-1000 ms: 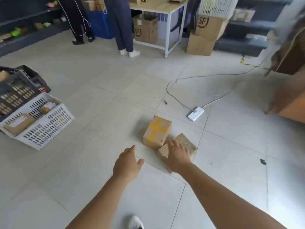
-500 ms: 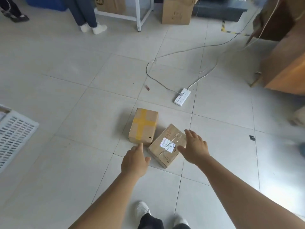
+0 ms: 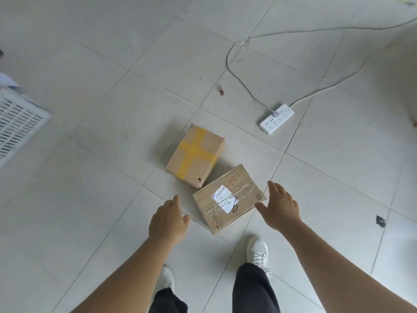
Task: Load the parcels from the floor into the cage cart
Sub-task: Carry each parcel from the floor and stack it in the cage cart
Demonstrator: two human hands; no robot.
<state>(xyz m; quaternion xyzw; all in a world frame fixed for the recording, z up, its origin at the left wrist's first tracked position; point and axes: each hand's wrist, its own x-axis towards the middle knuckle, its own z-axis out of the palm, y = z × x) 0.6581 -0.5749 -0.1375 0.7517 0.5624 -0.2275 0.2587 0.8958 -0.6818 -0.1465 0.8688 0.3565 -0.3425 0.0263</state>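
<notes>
A white slatted crate (image 3: 19, 123) sits at the far left edge, well apart from the hands. The left hand (image 3: 168, 219) hovers with fingers (image 3: 174, 201) loosely extended, gripping nothing; half a second ago it hung just below the taped box, and now it lies left of the labelled box (image 3: 229, 201). The taped box (image 3: 196, 155), crossed with yellow tape, rests on the floor (image 3: 90, 177) beyond the left fingers, its near corner touching the labelled box. That box lies between the two hands. The right hand (image 3: 279, 206) is spread open just beside its right edge, as before, holding nothing. A power strip (image 3: 277, 118) with its cable lies farther off, beyond the right fingers. The view has tipped downward: pale tiles fill it, and both white shoes (image 3: 258, 251) show.
</notes>
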